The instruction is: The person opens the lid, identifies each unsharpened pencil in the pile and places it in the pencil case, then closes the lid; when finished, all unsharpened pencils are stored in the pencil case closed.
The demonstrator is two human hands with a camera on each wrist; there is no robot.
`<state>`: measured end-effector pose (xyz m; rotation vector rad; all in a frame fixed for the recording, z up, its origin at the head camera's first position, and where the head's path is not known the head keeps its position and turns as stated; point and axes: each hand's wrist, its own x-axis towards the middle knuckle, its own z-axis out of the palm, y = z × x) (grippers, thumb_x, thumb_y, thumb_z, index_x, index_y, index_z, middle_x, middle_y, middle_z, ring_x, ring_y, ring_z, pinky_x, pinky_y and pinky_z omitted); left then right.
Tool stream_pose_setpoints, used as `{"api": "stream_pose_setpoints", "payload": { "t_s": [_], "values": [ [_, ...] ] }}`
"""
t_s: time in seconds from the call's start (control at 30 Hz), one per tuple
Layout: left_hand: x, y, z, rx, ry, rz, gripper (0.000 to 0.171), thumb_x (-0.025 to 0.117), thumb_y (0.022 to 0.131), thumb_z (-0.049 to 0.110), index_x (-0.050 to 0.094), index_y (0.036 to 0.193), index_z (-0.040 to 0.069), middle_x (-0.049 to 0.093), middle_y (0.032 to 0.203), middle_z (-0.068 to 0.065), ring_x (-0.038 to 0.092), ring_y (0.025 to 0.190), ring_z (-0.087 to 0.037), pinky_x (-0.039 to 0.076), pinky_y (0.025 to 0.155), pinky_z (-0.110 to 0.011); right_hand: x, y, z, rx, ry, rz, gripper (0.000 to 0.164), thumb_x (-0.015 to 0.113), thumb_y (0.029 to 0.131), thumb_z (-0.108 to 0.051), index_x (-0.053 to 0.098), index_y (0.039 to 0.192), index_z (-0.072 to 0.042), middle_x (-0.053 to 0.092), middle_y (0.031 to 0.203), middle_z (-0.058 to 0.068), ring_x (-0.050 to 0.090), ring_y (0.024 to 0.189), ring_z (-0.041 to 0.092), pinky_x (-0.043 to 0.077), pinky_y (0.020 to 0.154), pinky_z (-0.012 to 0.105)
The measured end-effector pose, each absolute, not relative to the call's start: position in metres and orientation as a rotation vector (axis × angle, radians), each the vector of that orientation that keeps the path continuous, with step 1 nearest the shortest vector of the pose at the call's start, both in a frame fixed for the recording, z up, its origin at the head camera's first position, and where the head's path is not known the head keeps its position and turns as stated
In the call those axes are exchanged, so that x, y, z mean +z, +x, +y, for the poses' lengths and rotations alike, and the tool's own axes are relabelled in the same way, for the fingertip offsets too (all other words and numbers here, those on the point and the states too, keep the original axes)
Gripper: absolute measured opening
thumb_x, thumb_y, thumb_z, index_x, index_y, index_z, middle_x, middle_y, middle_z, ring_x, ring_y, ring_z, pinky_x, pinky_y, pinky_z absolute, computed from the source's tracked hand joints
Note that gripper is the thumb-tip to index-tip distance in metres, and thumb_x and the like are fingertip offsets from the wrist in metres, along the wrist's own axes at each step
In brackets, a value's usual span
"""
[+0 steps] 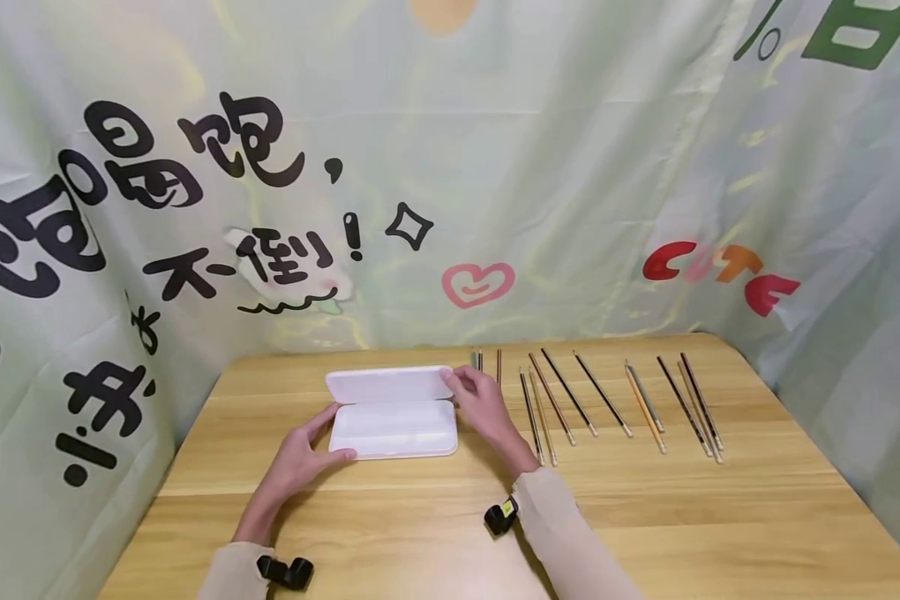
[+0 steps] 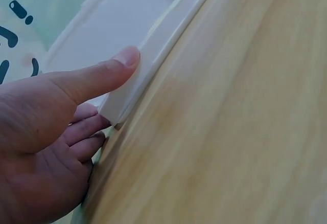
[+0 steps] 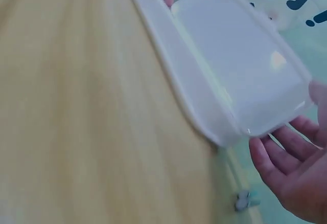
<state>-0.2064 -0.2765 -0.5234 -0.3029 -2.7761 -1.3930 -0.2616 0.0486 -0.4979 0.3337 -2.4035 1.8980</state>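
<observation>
A white pencil case (image 1: 393,432) lies on the table with its hinged lid (image 1: 388,385) raised; its inside shows bare white. My left hand (image 1: 298,460) holds the case at its left end. In the left wrist view, the thumb of that left hand (image 2: 46,116) lies on the front wall and the other fingers reach round the end. At the lid's right edge, my right hand (image 1: 486,407) pinches it. The right wrist view shows the right hand (image 3: 301,168) with its thumb on the lid's inner face and fingers behind the lid (image 3: 240,55).
Several pencils lie spread on the right of the table, among them a dark pencil (image 1: 602,393), an orange pencil (image 1: 647,411) and a brown one (image 1: 552,398). A few more pencils (image 1: 498,365) lie behind my right hand. Printed cloth (image 1: 555,183) hangs behind the wooden table (image 1: 420,517).
</observation>
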Motion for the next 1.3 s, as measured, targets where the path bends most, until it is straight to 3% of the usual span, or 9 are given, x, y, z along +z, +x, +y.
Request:
{"api": "stream_pose_setpoints", "payload": {
  "t_s": [0.07, 0.17, 0.27, 0.37, 0.43, 0.53, 0.67, 1.07, 1.3],
  "values": [
    [-0.522, -0.205, -0.277, -1.366, -0.306, -2.797, 0.095, 0.088, 0.082, 0.037, 0.04, 0.156, 0.002, 0.037, 0.16, -0.021, 0.031, 0.148, -0.043, 0.03, 0.117, -0.06, -0.492, -0.263, 0.043, 1.899, 0.287, -2.301, 0.037, 0.062, 0.104, -0.035, 0.071, 0.109, 0.0, 0.073, 0.09, 0.021, 0.069, 0.079, 0.036, 0.056, 0.067, 0.03],
    [-0.521, -0.206, -0.277, -1.306, -0.3, -2.818, 0.096, 0.088, 0.081, 0.041, 0.042, 0.157, 0.006, 0.04, 0.16, -0.019, 0.033, 0.147, -0.044, 0.031, 0.116, -0.062, -0.491, -0.271, 0.04, 1.88, 0.254, -2.223, 0.031, 0.062, 0.105, -0.029, 0.071, 0.108, 0.001, 0.062, 0.066, 0.017, 0.055, 0.054, 0.024, 0.038, 0.049, 0.022],
    [-0.522, -0.206, -0.277, -1.26, -0.297, -2.825, 0.095, 0.089, 0.08, 0.043, 0.044, 0.156, 0.009, 0.042, 0.159, -0.017, 0.036, 0.146, -0.043, 0.03, 0.116, -0.063, -0.499, -0.279, 0.039, 1.896, 0.231, -2.175, 0.025, 0.063, 0.105, -0.023, 0.07, 0.11, 0.0, 0.061, 0.061, 0.017, 0.055, 0.052, 0.023, 0.045, 0.049, 0.025],
    [-0.526, -0.207, -0.277, -1.243, -0.319, -2.814, 0.093, 0.089, 0.08, 0.041, 0.046, 0.155, 0.009, 0.044, 0.157, -0.018, 0.036, 0.145, -0.044, 0.024, 0.118, -0.064, -0.503, -0.281, 0.038, 1.916, 0.239, -2.14, 0.015, 0.063, 0.102, -0.005, 0.066, 0.115, 0.002, 0.072, 0.08, 0.024, 0.07, 0.071, 0.034, 0.06, 0.062, 0.035],
    [-0.527, -0.207, -0.278, -1.227, -0.327, -2.814, 0.092, 0.09, 0.079, 0.04, 0.047, 0.155, 0.01, 0.045, 0.156, -0.019, 0.037, 0.145, -0.044, 0.018, 0.12, -0.064, -0.505, -0.282, 0.038, 1.902, 0.258, -2.15, 0.023, 0.063, 0.099, 0.005, 0.063, 0.121, 0.001, 0.073, 0.091, 0.025, 0.073, 0.083, 0.038, 0.062, 0.067, 0.04],
    [-0.526, -0.206, -0.279, -1.203, -0.324, -2.804, 0.09, 0.09, 0.078, 0.04, 0.049, 0.153, 0.01, 0.046, 0.155, -0.02, 0.033, 0.145, -0.05, 0.012, 0.12, -0.067, -0.506, -0.284, 0.037, 1.854, 0.291, -2.191, 0.036, 0.063, 0.096, 0.011, 0.061, 0.129, -0.002, 0.073, 0.103, 0.024, 0.074, 0.092, 0.034, 0.062, 0.068, 0.036],
    [-0.524, -0.205, -0.281, -1.202, -0.323, -2.8, 0.089, 0.09, 0.079, 0.04, 0.05, 0.153, 0.012, 0.046, 0.155, -0.02, 0.031, 0.144, -0.054, 0.019, 0.116, -0.072, -0.507, -0.285, 0.039, 1.818, 0.274, -2.281, 0.043, 0.064, 0.096, 0.01, 0.061, 0.137, -0.003, 0.072, 0.102, 0.022, 0.072, 0.087, 0.031, 0.062, 0.065, 0.03],
    [-0.524, -0.206, -0.285, -1.179, -0.398, -2.774, 0.085, 0.09, 0.079, 0.038, 0.053, 0.15, 0.009, 0.049, 0.153, -0.02, 0.042, 0.14, -0.047, 0.033, 0.11, -0.069, -0.509, -0.288, 0.04, 1.706, 0.272, -2.515, 0.047, 0.062, 0.1, 0.003, 0.056, 0.147, -0.003, 0.072, 0.097, 0.017, 0.066, 0.078, 0.02, 0.057, 0.062, 0.024],
    [-0.524, -0.208, -0.285, -1.201, -0.423, -2.745, 0.086, 0.091, 0.078, 0.036, 0.054, 0.149, 0.007, 0.051, 0.151, -0.02, 0.044, 0.139, -0.046, 0.035, 0.11, -0.068, -0.504, -0.291, 0.041, 1.597, 0.291, -2.658, 0.045, 0.055, 0.103, -0.004, 0.053, 0.148, -0.001, 0.069, 0.095, 0.01, 0.055, 0.067, 0.016, 0.041, 0.052, 0.023]
  ]
}}
